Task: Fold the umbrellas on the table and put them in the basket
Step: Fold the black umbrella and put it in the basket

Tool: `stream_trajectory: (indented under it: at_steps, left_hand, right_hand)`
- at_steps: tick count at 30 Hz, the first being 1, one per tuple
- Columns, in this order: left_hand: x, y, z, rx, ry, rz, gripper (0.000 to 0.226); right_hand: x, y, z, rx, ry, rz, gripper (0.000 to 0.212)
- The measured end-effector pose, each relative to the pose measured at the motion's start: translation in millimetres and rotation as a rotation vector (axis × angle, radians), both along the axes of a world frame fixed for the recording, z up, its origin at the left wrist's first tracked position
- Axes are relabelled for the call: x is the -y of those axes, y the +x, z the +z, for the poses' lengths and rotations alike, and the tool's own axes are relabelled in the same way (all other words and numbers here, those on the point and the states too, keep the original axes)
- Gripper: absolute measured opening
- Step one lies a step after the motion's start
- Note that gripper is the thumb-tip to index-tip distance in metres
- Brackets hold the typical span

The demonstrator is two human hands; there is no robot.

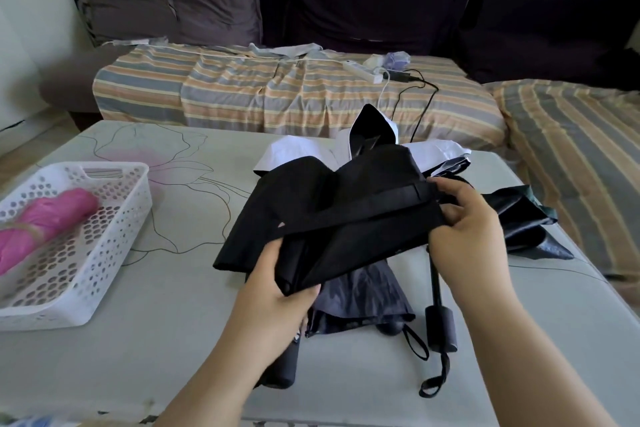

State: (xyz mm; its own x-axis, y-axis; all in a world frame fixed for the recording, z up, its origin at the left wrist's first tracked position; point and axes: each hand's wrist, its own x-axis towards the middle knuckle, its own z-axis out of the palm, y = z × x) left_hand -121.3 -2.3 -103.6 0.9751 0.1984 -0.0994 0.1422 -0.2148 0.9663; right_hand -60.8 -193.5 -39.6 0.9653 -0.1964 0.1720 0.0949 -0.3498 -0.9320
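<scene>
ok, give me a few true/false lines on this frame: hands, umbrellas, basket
1. Both hands grip the black umbrella. True: left hand holds its lower edge, right hand its strap end.
2. The white basket holds nothing. False: a folded pink umbrella lies in it.
3. The basket sits right of the hands. False: it sits to their left on the table.
4. Other unfolded umbrellas lie under and behind the black one. True: a dark grey one lies beneath.
5. A power strip lies on the sofa's striped cover. True.
</scene>
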Motion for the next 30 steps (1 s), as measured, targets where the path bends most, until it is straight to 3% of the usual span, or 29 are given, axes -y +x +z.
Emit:
stream_trajectory:
  at_steps: [3,6,9,14,16,21,26,30]
  left_hand:
    - [-5,3,1,-0.010,-0.134,0.021,0.049]
    - [-3,3,2,0.012,-0.218,0.032,0.079]
    - [3,3,4,0.043,-0.204,0.028,0.089]
    - [6,3,6,0.052,-0.127,0.015,0.078]
    - [7,3,8,0.065,-0.121,-0.002,0.078]
    - [4,2,11,0.057,-0.150,-0.008,0.089]
    - [8,8,6,0.019,-0.229,0.020,0.060]
    - [12,6,-1,0.008,-0.127,0.042,0.055]
  right_hand:
    - [-2,-8,1,0.007,-0.117,0.052,0.073]
    - [-7,-14,5,0.024,-0.352,0.189,0.097]
    - [-12,-22,4,0.013,-0.478,0.285,0.098]
    - [-8,-21,2,-0.037,-0.213,0.188,0.072]
    - [-6,-19,5,-0.080,-0.104,0.195,0.072]
    - [-5,-22,6,-0.046,-0.069,0.221,0.074]
    - [-8,-33,2,0.098,-0.005,0.139,0.072]
    - [-20,-37,8,0.130,0.185,0.121,0.072]
